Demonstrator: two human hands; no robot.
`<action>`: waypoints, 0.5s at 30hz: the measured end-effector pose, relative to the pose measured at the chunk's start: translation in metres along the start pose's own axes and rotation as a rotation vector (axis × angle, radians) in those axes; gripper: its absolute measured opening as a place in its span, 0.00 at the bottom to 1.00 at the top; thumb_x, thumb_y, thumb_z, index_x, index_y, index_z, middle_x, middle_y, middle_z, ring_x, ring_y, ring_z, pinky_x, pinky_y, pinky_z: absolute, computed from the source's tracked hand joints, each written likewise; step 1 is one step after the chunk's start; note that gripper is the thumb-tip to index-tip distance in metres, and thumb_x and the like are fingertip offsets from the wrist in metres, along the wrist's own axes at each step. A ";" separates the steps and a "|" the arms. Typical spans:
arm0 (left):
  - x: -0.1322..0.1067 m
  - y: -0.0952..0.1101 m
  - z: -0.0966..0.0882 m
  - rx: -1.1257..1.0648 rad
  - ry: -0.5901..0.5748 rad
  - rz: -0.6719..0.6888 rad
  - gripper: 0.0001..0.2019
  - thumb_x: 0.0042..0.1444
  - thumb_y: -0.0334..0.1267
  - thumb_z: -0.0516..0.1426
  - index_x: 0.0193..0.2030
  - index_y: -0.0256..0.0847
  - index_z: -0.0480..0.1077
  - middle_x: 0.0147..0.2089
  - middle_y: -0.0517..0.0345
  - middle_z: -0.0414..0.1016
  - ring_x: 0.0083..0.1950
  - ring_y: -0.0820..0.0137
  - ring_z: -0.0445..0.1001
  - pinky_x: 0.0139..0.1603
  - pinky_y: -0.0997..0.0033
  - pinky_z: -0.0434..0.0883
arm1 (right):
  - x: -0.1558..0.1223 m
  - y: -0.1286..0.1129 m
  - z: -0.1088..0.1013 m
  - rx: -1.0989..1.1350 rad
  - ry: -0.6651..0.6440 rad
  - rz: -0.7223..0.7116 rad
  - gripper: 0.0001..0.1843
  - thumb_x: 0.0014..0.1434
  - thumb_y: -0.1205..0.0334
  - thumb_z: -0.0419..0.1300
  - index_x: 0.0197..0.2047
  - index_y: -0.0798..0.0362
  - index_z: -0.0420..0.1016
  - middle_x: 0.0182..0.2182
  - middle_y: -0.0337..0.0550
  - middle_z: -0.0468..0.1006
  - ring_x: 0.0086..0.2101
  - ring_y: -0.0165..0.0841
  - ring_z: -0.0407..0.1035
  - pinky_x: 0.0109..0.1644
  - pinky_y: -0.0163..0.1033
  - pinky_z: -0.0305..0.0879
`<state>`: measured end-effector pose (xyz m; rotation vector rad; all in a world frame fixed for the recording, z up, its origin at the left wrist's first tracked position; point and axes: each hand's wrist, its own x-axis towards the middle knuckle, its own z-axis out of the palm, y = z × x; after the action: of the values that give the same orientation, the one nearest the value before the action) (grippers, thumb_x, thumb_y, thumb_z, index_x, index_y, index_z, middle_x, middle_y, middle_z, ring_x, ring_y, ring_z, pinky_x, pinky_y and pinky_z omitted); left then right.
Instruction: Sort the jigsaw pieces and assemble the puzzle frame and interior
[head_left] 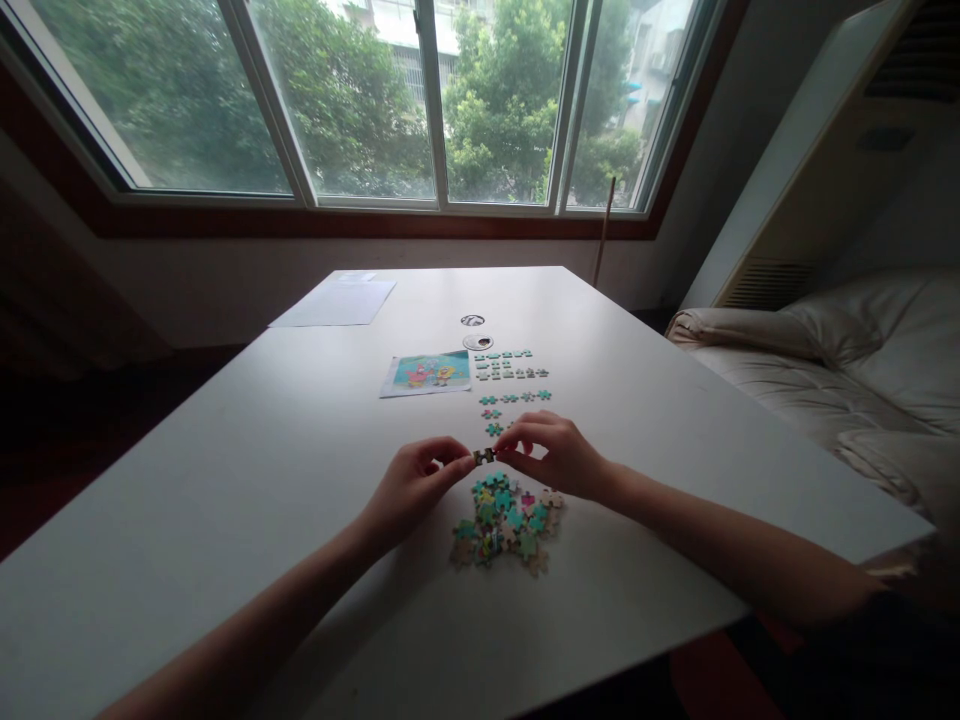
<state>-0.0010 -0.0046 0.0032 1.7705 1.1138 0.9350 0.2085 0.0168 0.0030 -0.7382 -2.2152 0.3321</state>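
Note:
Between my two hands is a small dark jigsaw puzzle piece (484, 456), or possibly two pieces touching; I cannot tell which. My left hand (420, 478) pinches its left end between thumb and fingers. The right end is pinched by my right hand (551, 452), whose fingertips hide part of it. Just below lies a loose heap of puzzle pieces (506, 520), mostly teal, green and tan. Beyond my hands, more pieces lie in rows (513, 374), partly hidden by my right hand at the near end. A colourful cartoon picture sheet (431, 374) lies left of the rows.
The white table (225, 480) stretches towards a window (442, 110). Two round dark-and-white items (478, 342) lie behind the rows. White paper (337, 302) is at the far left corner. A pale sofa (817, 350) stands at the right, and a thin stick (604, 230) leans by the window.

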 end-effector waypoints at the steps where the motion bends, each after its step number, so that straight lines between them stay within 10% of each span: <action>1: 0.000 0.001 0.000 -0.002 -0.004 -0.002 0.12 0.52 0.44 0.57 0.29 0.37 0.72 0.26 0.60 0.71 0.27 0.72 0.66 0.28 0.74 0.63 | 0.000 0.000 0.000 -0.012 0.002 -0.016 0.07 0.57 0.59 0.58 0.33 0.53 0.74 0.28 0.40 0.77 0.27 0.26 0.67 0.36 0.35 0.63; 15: 0.000 -0.008 -0.003 0.059 0.010 0.005 0.12 0.54 0.45 0.56 0.29 0.37 0.71 0.27 0.59 0.70 0.29 0.72 0.66 0.29 0.74 0.62 | 0.005 0.016 -0.023 -0.120 0.269 0.019 0.06 0.58 0.61 0.56 0.33 0.52 0.73 0.28 0.41 0.76 0.25 0.27 0.65 0.36 0.37 0.64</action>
<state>-0.0064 -0.0019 -0.0029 1.8189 1.1540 0.9236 0.2296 0.0326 0.0141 -0.8184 -1.9870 0.1017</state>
